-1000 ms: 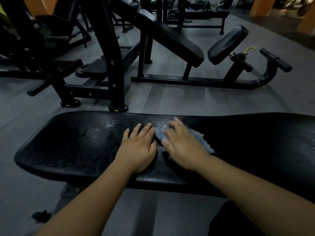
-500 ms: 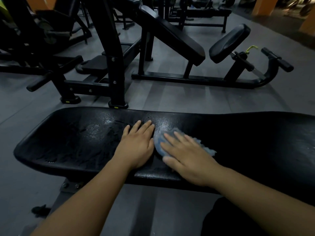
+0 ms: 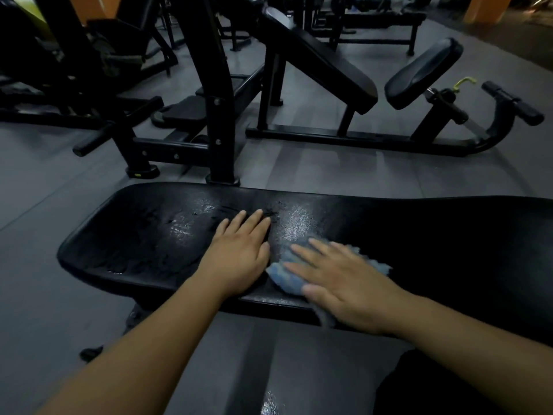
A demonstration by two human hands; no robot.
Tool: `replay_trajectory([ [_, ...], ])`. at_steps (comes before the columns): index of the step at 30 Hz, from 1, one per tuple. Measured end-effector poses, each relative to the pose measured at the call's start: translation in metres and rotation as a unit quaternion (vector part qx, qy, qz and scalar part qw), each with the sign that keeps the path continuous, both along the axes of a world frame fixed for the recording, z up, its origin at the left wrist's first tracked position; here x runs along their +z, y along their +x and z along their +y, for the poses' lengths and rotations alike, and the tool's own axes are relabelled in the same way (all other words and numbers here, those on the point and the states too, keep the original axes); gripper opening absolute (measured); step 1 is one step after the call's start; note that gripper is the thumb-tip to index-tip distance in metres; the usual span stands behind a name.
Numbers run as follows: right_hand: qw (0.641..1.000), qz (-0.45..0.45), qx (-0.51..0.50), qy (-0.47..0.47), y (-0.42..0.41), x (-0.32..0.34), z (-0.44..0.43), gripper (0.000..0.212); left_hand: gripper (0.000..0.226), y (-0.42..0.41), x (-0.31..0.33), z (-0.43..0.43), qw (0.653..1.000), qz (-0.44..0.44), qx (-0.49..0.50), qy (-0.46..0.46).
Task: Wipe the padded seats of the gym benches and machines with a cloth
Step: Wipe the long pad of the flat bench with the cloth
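Observation:
A long black padded bench (image 3: 143,244) runs across the view in front of me, its surface wet and glossy near the middle. My left hand (image 3: 239,253) lies flat on the pad with fingers straight and together. Just to its right, my right hand (image 3: 341,280) presses a blue-grey cloth (image 3: 284,272) flat against the pad near the front edge, fingers spread and straight. Most of the cloth is hidden under the palm; its frayed edge shows at the right.
Beyond the bench stands a black incline bench (image 3: 323,61) with a raised seat pad (image 3: 419,76) and a roller handle (image 3: 514,103). A black machine upright (image 3: 215,94) stands directly behind. More benches are farther back. Grey rubber floor (image 3: 299,166) lies between.
My right hand has slid the cloth from the far side of the pad toward the near edge. The left hand has stayed planted in place.

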State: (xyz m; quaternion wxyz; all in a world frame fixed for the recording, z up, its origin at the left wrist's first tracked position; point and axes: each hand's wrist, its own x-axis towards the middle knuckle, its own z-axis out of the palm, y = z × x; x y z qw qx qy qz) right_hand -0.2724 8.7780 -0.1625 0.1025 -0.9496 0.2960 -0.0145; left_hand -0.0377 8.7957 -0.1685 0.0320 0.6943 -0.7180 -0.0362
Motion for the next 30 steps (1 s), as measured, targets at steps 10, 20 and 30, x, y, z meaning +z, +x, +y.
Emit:
replay_trajectory([
  [10,0.999,0.017,-0.028,-0.038,0.060,-0.006,-0.019,0.062,0.084,0.038,0.000,0.003,1.000,-0.008,0.000,-0.002],
  [20,0.987,0.051,-0.151,-0.022,0.106,-0.002,-0.073,0.057,0.073,0.040,-0.005,0.004,1.000,0.013,-0.001,-0.013],
  [30,0.987,0.070,-0.137,-0.039,0.082,-0.003,-0.078,0.064,0.077,0.061,-0.002,0.012,0.999,-0.029,0.033,0.003],
])
